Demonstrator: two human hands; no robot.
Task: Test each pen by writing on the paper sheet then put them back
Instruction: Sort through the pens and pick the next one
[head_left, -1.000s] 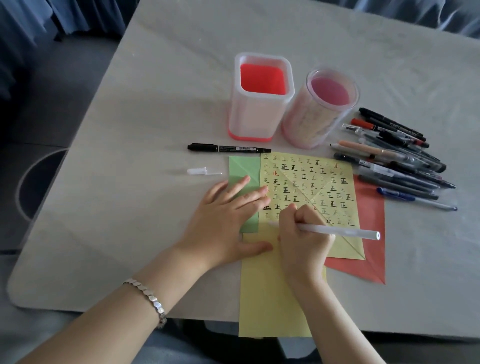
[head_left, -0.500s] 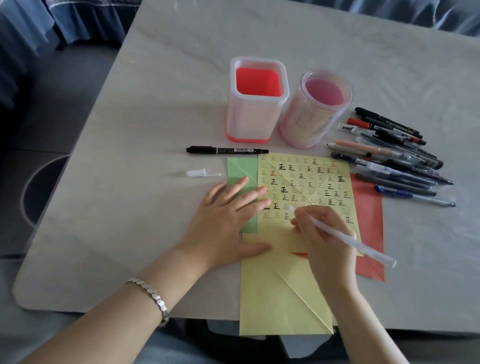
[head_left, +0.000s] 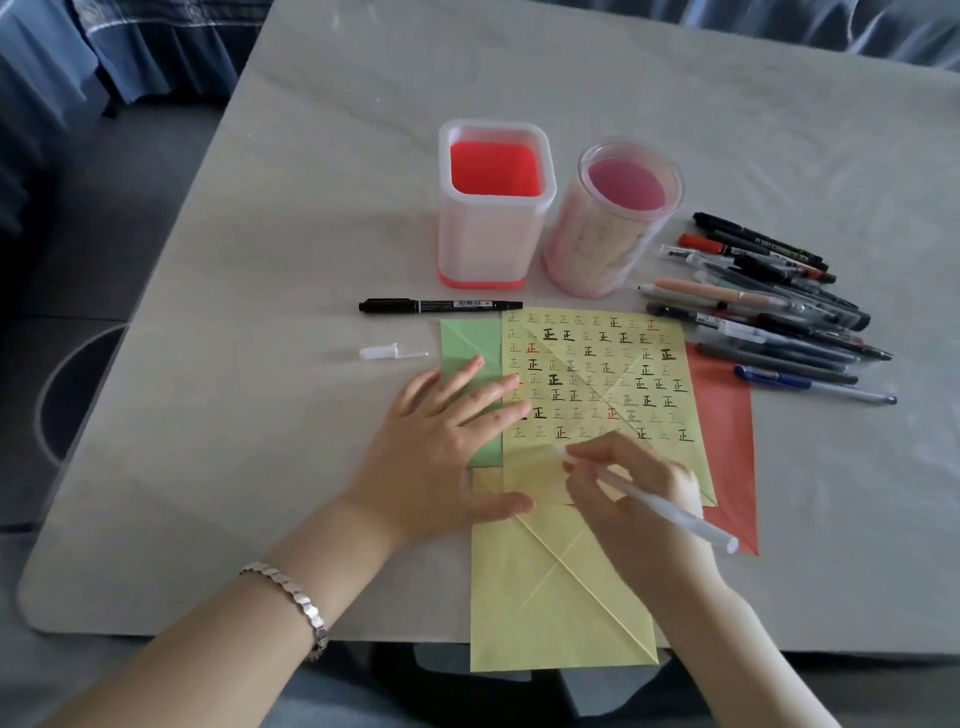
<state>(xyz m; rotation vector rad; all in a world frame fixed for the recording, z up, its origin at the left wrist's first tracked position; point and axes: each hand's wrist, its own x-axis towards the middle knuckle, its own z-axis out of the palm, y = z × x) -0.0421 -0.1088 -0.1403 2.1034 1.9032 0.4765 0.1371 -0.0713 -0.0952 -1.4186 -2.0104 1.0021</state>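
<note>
We cannot see the whole table (head_left: 260, 364), because its far side runs out of the picture. Both arms are cut off at the bottom. The pile of pens (head_left: 769, 306) right of the yellow sheet (head_left: 597, 374) is too heaped up for us to count. Some marks on the yellow sheet are too pale to read. The white pen's tip is blurry, so we cannot tell if it touches the paper.

The table is pale grey and smooth, with blue cloth (head_left: 130, 41) beyond it. Behind the yellow sheet stand a square holder (head_left: 493, 208) and a round holder (head_left: 618, 218). A second yellow sheet (head_left: 561, 613) sticks out from its near edge and hangs over the table edge. A red sheet (head_left: 727, 426) peeks out on its right and a green sheet (head_left: 462, 343) on its left. A black marker (head_left: 441, 305) lies just behind it, and a small clear cap (head_left: 384, 353) lies to its left.

We see the left hand (head_left: 436, 452) flat, fingers spread, pressing the yellow sheet's left edge. The right hand (head_left: 628, 493) pinches the white pen (head_left: 675, 512) over the sheet's near edge, below the last row of marks.
</note>
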